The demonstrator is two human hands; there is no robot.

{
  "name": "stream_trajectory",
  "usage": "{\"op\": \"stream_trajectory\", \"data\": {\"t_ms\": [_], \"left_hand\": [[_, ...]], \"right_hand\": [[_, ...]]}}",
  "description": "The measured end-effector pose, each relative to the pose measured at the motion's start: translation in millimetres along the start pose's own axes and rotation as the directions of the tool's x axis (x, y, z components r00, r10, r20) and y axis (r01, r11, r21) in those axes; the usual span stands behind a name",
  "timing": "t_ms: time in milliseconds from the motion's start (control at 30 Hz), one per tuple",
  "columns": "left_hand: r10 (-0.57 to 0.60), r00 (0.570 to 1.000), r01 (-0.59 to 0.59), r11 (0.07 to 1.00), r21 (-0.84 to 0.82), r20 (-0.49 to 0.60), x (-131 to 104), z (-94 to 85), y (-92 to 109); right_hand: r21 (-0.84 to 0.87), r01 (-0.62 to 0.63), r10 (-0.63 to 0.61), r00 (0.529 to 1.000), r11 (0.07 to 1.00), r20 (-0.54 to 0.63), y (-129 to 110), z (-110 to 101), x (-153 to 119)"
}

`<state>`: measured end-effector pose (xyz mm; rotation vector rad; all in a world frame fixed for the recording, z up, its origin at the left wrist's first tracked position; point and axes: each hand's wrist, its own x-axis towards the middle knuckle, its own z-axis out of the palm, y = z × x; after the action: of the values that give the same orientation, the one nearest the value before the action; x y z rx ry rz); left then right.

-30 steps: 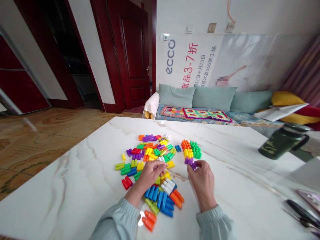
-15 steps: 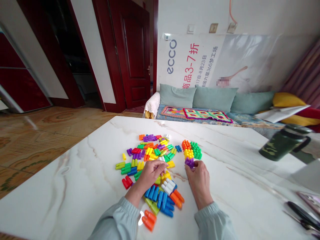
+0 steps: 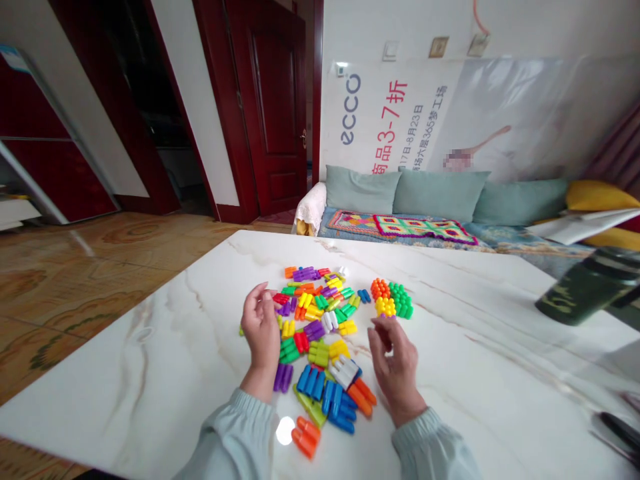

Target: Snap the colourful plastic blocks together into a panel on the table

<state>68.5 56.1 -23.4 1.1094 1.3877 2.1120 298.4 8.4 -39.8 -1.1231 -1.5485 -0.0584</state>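
Many coloured plastic pieces lie scattered on the white table, among them a white piece (image 3: 345, 371), a blue piece (image 3: 311, 382) and an orange piece (image 3: 306, 437). My left hand (image 3: 262, 327) is raised over the left side of the scatter, fingers apart and holding nothing. To the right stand upright groups: orange (image 3: 380, 289), green (image 3: 401, 301) and yellow (image 3: 385, 307). My right hand (image 3: 394, 357) is just in front of the yellow group, thumb and fingers apart. A little purple shows behind its fingertips, mostly hidden.
A dark green mug (image 3: 585, 285) stands on the marbled table (image 3: 165, 360) at the right. A black-handled object (image 3: 620, 430) lies near the right edge. Beyond the table is a sofa with cushions (image 3: 440, 195).
My left hand has moved left and its fingers have spread, uncovering more pieces. My right hand has let go of the purple piece. The view has shifted slightly.
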Motion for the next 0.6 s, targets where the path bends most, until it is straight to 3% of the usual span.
{"op": "stream_trajectory", "data": {"t_ms": [100, 267, 433, 600], "left_hand": [[-0.037, 0.999, 0.037, 0.999, 0.026, -0.012, 5.8, -3.1, -7.2], [-0.049, 0.983, 0.027, 0.992, 0.124, 0.178, -2.1, 4.8, -11.5], [0.038, 0.952, -0.143, 0.934, 0.327, 0.305, -3.6, 5.6, -18.0], [0.081, 0.926, -0.247, 0.869, 0.428, 0.369, -0.3, 1.3, -25.3]], "right_hand": [[0.050, -0.010, 0.000, 0.980, 0.999, 0.198, 2.8, 10.3, -0.6], [0.064, -0.119, 0.102, 0.969, 0.991, 0.226, 11.9, 15.1, -1.3], [0.083, -0.153, 0.125, 0.954, 0.985, 0.272, 7.8, 14.9, -1.7], [0.060, -0.174, 0.149, 0.944, 0.983, 0.293, 2.7, 15.4, 0.8]]}}
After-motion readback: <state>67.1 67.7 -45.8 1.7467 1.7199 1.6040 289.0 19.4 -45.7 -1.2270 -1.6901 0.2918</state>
